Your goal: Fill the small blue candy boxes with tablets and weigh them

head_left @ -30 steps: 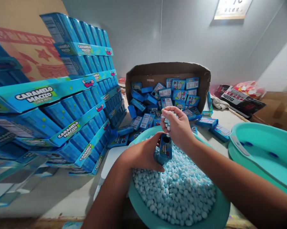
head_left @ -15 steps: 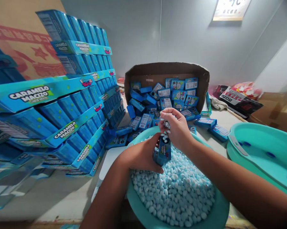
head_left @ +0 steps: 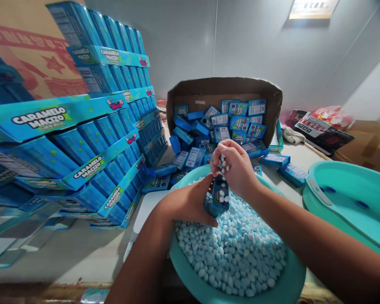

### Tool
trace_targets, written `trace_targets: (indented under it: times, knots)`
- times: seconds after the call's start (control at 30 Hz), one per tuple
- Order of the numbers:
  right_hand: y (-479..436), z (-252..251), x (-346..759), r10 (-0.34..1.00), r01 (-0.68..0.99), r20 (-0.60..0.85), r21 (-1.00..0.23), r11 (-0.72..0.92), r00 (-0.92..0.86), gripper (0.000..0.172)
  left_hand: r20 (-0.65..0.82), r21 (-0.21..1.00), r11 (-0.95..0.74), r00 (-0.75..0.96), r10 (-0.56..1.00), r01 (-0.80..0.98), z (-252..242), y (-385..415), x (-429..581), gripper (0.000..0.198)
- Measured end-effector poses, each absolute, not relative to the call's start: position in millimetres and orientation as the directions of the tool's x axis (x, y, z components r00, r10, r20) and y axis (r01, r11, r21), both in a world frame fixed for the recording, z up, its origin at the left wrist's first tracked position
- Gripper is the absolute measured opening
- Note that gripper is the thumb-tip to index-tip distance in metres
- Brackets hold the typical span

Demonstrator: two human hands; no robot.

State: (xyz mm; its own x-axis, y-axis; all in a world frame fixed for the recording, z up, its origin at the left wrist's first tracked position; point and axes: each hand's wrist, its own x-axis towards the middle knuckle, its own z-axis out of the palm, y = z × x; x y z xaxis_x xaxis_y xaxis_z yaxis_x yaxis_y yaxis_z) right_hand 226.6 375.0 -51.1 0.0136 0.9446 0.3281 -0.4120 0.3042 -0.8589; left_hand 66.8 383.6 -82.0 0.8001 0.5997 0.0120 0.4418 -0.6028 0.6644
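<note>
My left hand [head_left: 198, 200] is closed around a small blue candy box [head_left: 219, 207] marked CARAMELO MACIZO, tilted over the candies. A few pale candies lie against the box's face. Just above the box's upper end, my right hand [head_left: 235, 166] is closed on a handful of small white candies [head_left: 223, 164], which show between its fingers. Below both hands stands a turquoise basin [head_left: 295, 283] holding a heap of pale blue and white candies [head_left: 230, 257]. Fingers hide part of the box's opening.
Stacked display trays of blue boxes [head_left: 91, 166] rise on the left. Behind the basin, a cardboard carton [head_left: 224, 90] lies open with many loose blue boxes [head_left: 219, 120]. A second turquoise basin [head_left: 344, 169] with several dark blue pieces stands right, near a black package [head_left: 322, 131].
My right hand still holds candies above the box, and some candies now show against the box's front. The whole view has shifted slightly.
</note>
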Motion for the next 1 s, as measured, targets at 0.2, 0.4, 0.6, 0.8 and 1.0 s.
trace_targets:
  times: [0.2,0.4,0.6,0.8,1.0]
  knots:
    - [376.2,-51.2,229.1,0.947,-0.407,0.32,-0.867,0.287,-0.015,0.027,0.011,0.695,-0.587,0.81,0.586,0.415,-77.6,382.5,66.9,0.114]
    - [375.8,-50.1,230.9,0.954,-0.393,0.292,-0.886,0.244,-0.065,0.031,-0.005,0.677,-0.591,0.806,0.591,0.438,-79.7,382.6,66.2,0.126]
    - [374.9,-50.5,230.6,0.956,-0.323,0.282,-0.915,0.243,-0.079,0.038,0.03,0.658,-0.609,0.792,0.61,0.444,-84.5,385.3,66.2,0.14]
    - [373.6,-49.7,229.7,0.958,-0.337,0.277,-0.911,0.238,-0.073,0.042,0.072,0.654,-0.639,0.807,0.586,0.406,-84.1,386.3,67.1,0.144]
    - [371.5,-50.4,230.9,0.942,-0.295,0.32,-0.914,0.279,-0.101,0.041,0.042,0.67,-0.615,0.805,0.592,0.417,-83.2,386.7,66.6,0.136]
